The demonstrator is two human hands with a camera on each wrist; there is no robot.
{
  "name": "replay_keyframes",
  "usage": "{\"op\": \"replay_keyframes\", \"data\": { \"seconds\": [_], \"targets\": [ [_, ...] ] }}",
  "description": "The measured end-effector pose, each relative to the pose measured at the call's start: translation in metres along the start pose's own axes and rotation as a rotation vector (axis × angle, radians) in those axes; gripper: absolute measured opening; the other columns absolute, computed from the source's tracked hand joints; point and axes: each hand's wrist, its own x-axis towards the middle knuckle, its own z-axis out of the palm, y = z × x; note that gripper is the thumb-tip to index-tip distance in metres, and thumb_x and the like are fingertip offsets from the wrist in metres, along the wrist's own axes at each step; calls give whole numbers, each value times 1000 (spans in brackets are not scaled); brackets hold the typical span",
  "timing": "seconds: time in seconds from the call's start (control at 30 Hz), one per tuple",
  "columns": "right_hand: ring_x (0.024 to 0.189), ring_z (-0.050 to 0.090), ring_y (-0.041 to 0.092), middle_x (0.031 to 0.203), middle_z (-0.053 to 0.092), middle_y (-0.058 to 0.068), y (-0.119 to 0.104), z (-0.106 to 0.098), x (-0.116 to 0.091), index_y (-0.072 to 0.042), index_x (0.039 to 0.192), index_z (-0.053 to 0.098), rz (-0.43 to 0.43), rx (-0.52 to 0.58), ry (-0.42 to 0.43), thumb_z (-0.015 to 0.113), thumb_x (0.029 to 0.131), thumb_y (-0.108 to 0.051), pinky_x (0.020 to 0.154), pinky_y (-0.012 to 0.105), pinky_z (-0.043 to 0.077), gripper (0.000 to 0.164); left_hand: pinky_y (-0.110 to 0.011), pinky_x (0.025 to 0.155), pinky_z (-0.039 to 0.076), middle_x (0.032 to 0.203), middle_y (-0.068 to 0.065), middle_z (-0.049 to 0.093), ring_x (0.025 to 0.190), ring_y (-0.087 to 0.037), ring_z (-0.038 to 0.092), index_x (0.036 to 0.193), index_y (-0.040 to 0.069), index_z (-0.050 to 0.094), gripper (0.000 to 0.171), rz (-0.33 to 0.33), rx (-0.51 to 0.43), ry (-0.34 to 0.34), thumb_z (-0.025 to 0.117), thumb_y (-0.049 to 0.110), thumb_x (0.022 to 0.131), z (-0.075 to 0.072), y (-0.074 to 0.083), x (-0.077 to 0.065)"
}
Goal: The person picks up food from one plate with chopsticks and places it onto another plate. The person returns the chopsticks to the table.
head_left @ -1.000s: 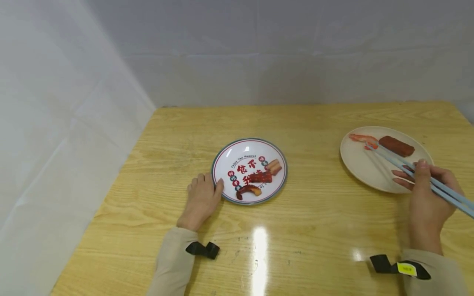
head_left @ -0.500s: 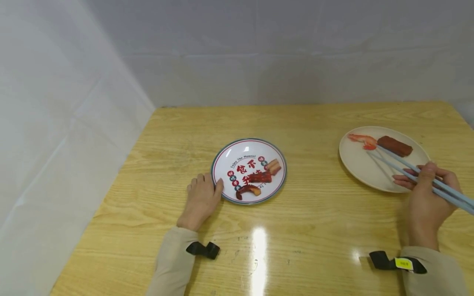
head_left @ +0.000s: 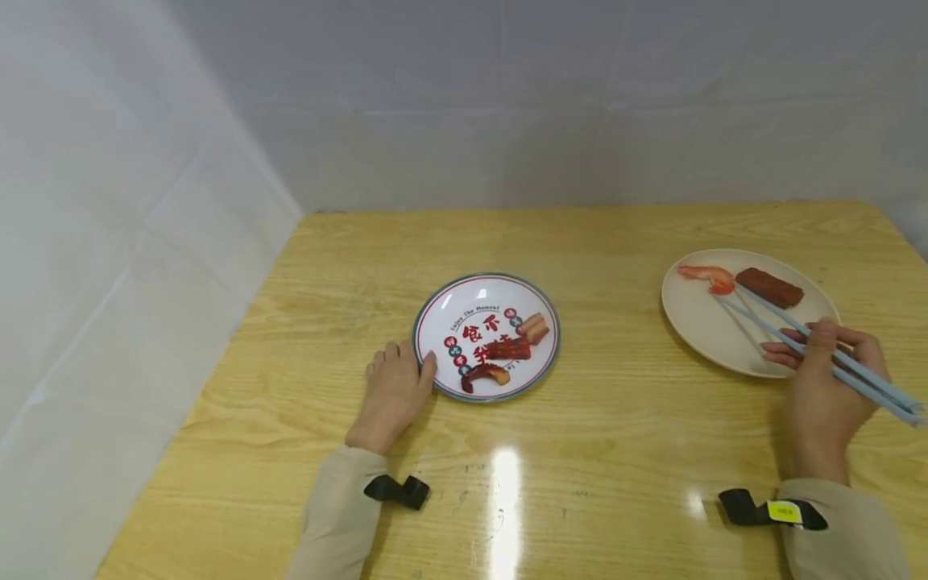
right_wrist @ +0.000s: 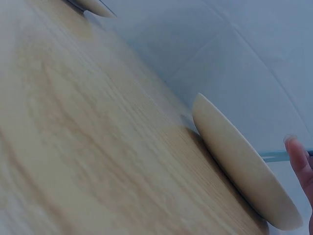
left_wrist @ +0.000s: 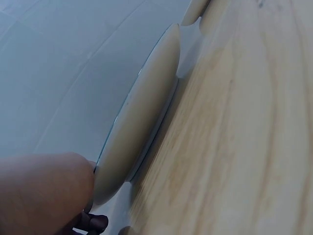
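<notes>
At far-left side of right plate (head_left: 689,318), treat shrimp (head_left: 709,278) as probably light, slick, maybe rubbery: pinch mid-body with chopsticks (head_left: 870,377), clamped in right hand (head_left: 830,395) with tips apart, while gripping printed plate (head_left: 445,310) by rim with left hand (head_left: 391,391).

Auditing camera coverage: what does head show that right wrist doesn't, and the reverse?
Head only: left hand, shrimp, brown block, three food pieces on the patterned plate.
Right wrist only: a low, side-on profile of the cream plate.
Both: cream plate, table, right hand, apparently the patterned plate, blue chopsticks (only a sliver in the wrist view).
</notes>
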Motion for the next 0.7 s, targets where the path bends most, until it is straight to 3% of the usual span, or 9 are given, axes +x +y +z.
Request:
{"op": "replay_keyframes", "data": {
  "seconds": [0.23, 0.5, 0.7],
  "targets": [
    [63, 68, 20, 86, 65, 19, 3, 3, -4, 7, 100, 59, -19, -46, -42, 65, 90, -13, 58, 25, 53, 23, -46, 88, 33, 105, -20, 47, 98, -35, 42, 123, -8, 48, 50, 2, -10, 2, 35, 36, 103, 0, 0, 0],
    [60, 68, 20, 83, 66, 20, 4, 8, -5, 7, 82, 56, -28, -47, -56, 67, 89, -15, 58, 27, 53, 25, -47, 90, 33, 107, -21, 47, 100, -36, 43, 124, -8, 48, 51, 1, -10, 4, 35, 36, 103, -1, 0, 0],
    [59, 69, 24, 77, 65, 21, -1, 9, -7, 11, 83, 60, -9, 29, -9, 64, 92, -15, 54, 30, 52, 27, -47, 89, 33, 107, -21, 47, 99, -35, 42, 124, -8, 48, 51, -3, -10, -6, 35, 36, 103, -2, 1, -1]
  ]
}}
